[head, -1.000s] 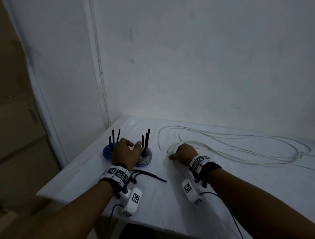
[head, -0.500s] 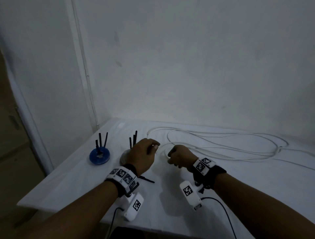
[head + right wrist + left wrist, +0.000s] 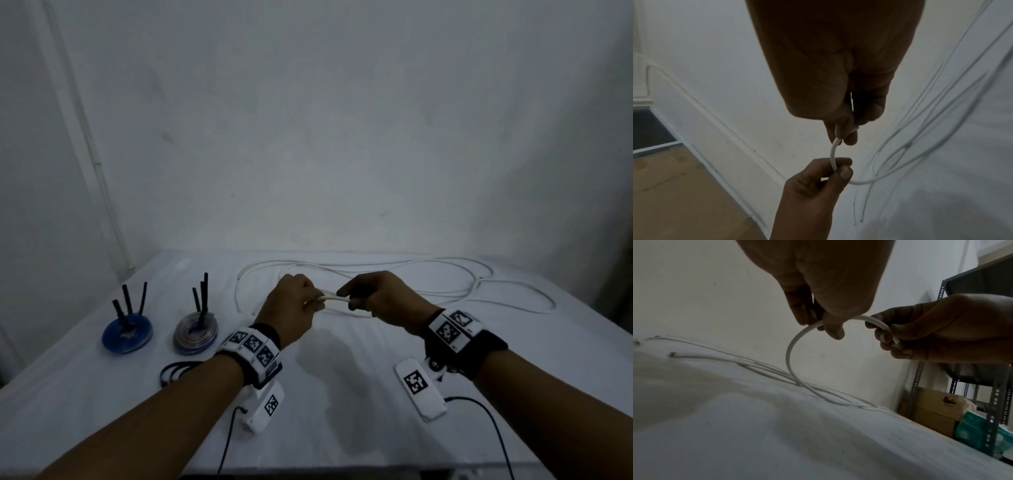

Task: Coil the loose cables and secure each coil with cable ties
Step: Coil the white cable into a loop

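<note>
Above the middle of a white cloth-covered surface [image 3: 342,411], a person's left hand [image 3: 291,308] and right hand [image 3: 380,301] hold one end of a long thin white cable [image 3: 334,299] raised between them. The left hand's fingers [image 3: 797,308] and thumb pinch the cable; the right hand's fingers [image 3: 890,337] curl round it next to its cut tip, a short arched stretch showing between the two hands. From the left hand the cable curves down to the surface and runs on in loose, overlapping loops toward the far edge and the right side. Near the left edge lies a blue coiled cable [image 3: 127,334] with black cable ties [image 3: 128,301] sticking upright from its centre; just beside it, to the right, lies a grey coiled cable [image 3: 195,334] bound the same way. A few loose black cable ties [image 3: 173,371] lie nearer the front edge, partly hidden by the left wrist. Both wrists wear white marker-printed bands.
</note>
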